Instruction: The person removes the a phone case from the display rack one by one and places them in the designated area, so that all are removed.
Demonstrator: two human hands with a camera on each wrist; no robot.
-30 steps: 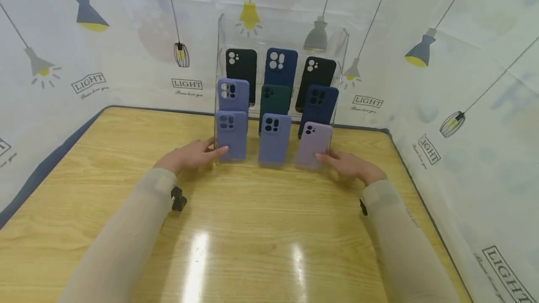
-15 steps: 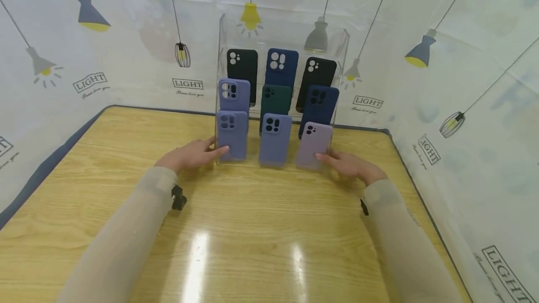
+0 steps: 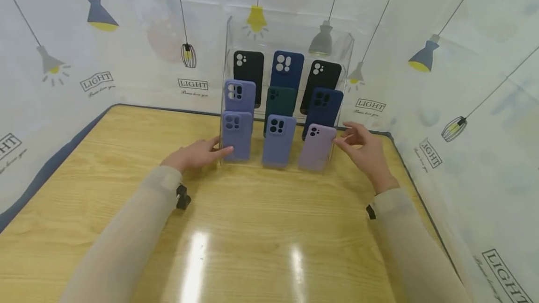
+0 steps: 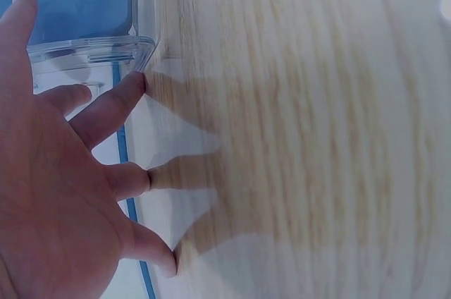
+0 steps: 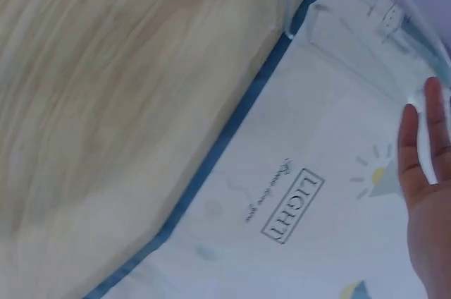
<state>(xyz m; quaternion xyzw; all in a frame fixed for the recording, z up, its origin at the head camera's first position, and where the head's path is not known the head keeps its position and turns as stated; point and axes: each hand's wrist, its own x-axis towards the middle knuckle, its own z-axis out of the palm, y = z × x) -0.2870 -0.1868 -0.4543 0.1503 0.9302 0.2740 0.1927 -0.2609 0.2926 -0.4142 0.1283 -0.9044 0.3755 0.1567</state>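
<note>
Hands flank clear display stand near table's far edge. Left hand, fingers straight, touches stand's lower left corner. Right hand raised, relaxed, holding nothing, just right of lilac case; case upright, nearer right hand.

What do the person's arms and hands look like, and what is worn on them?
Both arms wear long, thin, pale beige sleeves down to the wrists. A small black device sits under the left wrist and another at the right wrist. The left hand and right hand are bare, without rings or gloves.
</note>
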